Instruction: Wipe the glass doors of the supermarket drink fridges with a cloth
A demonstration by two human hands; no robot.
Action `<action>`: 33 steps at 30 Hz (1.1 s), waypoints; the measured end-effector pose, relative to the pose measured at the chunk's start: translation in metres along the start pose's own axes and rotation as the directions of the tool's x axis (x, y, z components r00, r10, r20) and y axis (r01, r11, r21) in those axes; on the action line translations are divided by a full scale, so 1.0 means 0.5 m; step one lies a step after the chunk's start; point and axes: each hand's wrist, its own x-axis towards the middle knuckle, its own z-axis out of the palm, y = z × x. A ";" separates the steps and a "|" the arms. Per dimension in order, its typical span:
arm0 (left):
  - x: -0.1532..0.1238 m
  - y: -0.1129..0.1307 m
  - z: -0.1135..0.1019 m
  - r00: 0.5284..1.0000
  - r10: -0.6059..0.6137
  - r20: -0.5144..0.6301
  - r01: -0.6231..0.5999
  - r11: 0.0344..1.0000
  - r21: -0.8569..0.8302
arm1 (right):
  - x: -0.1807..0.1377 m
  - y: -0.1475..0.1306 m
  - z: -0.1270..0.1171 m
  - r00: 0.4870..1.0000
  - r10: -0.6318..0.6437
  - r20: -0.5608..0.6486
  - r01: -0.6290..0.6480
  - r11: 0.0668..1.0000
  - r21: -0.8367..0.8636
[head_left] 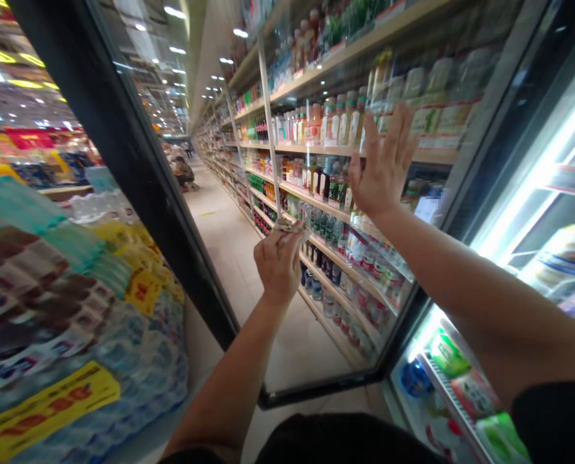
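Observation:
A black-framed glass door (pixel 365 380) stands swung out in front of me. My left hand (pixel 278 265) is closed around a crumpled, greyish cloth (pixel 290 227) and holds it up at the glass; most of the cloth is hidden by my fingers. Higher and further right, my right hand (pixel 384 161) is open, fingers stretched upward, palm turned to the glass. Nothing is in it. Whether the palm touches the pane I cannot tell.
To the right is a lit cooler with packaged goods (pixel 447 353) on racks. Shelves of bottles (pixel 338 122) show through or in the glass. At left stand stacked bottle packs (pixel 142 341) with a yellow price sign (pixel 50 409). A person (pixel 184 173) crouches far down the aisle.

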 end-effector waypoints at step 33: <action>-0.139 -0.072 -0.011 0.975 0.135 0.179 -0.139 0.990 0.009 | 0.004 0.000 0.019 1.000 0.002 0.016 -0.004 0.996 0.090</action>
